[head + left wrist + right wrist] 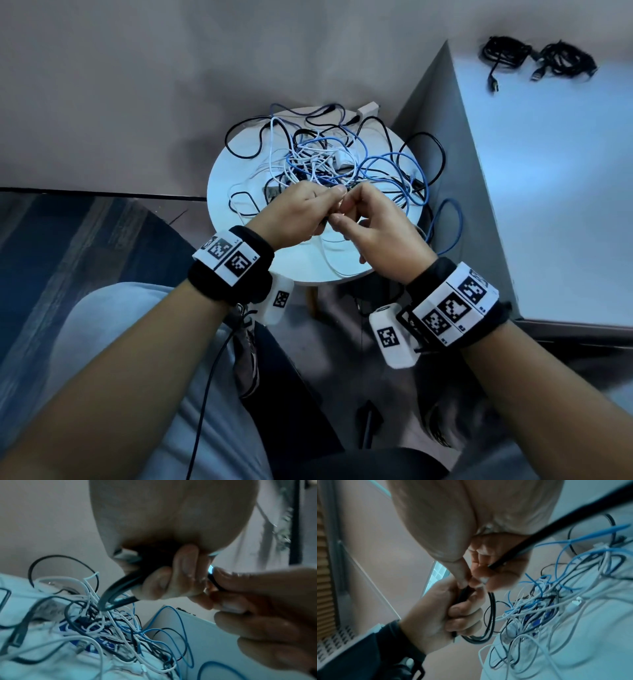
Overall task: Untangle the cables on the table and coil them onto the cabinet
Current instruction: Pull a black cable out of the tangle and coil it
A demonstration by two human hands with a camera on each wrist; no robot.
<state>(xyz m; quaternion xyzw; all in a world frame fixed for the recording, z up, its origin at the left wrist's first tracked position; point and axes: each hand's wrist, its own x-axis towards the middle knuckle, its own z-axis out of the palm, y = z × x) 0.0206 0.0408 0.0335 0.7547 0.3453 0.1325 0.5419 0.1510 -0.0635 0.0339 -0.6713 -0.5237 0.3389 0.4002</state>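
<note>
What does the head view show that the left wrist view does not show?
Only the head view shows two coiled black cables lying on the cabinet. Only the left wrist view shows the black cable looped in the left hand. Both show the tangled cables on the round table, and the right hand.

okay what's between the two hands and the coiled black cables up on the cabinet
In the head view, the tangle of black, white and blue cables on the round table, then bare cabinet top, lies between the hands and the coiled black cables.
</note>
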